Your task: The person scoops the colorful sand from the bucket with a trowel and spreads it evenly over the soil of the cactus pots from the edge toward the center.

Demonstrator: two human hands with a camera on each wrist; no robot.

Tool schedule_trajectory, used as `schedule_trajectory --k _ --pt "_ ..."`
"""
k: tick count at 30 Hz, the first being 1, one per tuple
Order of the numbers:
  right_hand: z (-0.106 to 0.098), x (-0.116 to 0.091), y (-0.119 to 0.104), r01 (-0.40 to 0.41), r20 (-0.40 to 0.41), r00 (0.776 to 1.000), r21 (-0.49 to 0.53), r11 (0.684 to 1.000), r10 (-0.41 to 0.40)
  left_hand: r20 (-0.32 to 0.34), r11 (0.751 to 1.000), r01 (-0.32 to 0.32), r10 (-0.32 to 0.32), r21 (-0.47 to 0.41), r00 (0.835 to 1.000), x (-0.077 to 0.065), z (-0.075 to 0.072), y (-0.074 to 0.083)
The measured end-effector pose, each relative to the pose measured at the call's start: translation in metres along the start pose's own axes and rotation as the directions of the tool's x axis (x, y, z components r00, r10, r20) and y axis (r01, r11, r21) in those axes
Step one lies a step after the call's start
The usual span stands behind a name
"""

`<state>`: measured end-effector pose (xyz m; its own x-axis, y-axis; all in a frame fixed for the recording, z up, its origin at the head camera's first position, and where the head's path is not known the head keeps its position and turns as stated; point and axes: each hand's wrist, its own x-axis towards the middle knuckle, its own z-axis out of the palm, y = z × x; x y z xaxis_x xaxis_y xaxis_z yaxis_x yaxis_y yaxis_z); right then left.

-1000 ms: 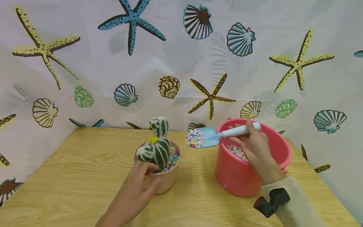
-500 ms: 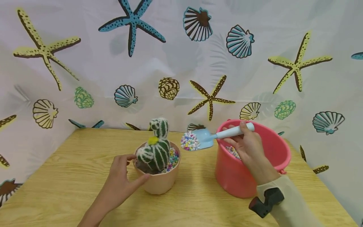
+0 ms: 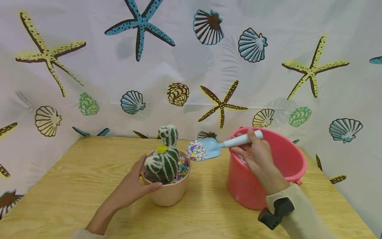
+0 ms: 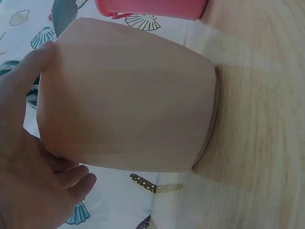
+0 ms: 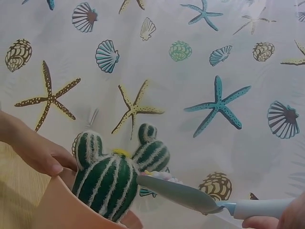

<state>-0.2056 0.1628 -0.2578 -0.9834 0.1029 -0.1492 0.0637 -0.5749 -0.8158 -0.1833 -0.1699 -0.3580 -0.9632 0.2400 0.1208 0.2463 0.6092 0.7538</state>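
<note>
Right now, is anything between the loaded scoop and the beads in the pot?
Nothing visible lies between the scoop and the beads right of the cactus. The left hand holds the pot on the opposite side, out of the way.

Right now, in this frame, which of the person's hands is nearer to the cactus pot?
Left. The left hand grips the pot at its rim, on its left side; the right hand is off to its right, apart from it, holding the shovel.
</note>
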Motion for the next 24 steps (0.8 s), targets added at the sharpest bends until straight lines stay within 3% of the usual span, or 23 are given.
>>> schedule_trajectory --k 5,16,20,24 --pt "0.001 -0.001 0.001 0.014 0.012 1.000 -0.016 1.000 -0.014 -0.005 0.993 0.083 -0.083 0.082 0.997 -0.001 0.003 0.009" --pt "0.003 0.001 0.002 0.030 0.036 0.999 -0.029 0.999 -0.029 -0.163 0.970 0.157 -0.126 0.187 0.978 -0.010 0.024 0.031" --pt "0.004 0.002 0.003 0.035 0.030 0.999 -0.042 0.999 -0.034 -0.180 0.956 0.198 -0.160 0.217 0.971 -0.013 0.028 0.035" --pt "0.005 0.002 0.005 0.030 0.027 0.999 -0.039 0.999 -0.029 -0.173 0.961 0.179 -0.144 0.210 0.974 -0.015 0.025 0.034"
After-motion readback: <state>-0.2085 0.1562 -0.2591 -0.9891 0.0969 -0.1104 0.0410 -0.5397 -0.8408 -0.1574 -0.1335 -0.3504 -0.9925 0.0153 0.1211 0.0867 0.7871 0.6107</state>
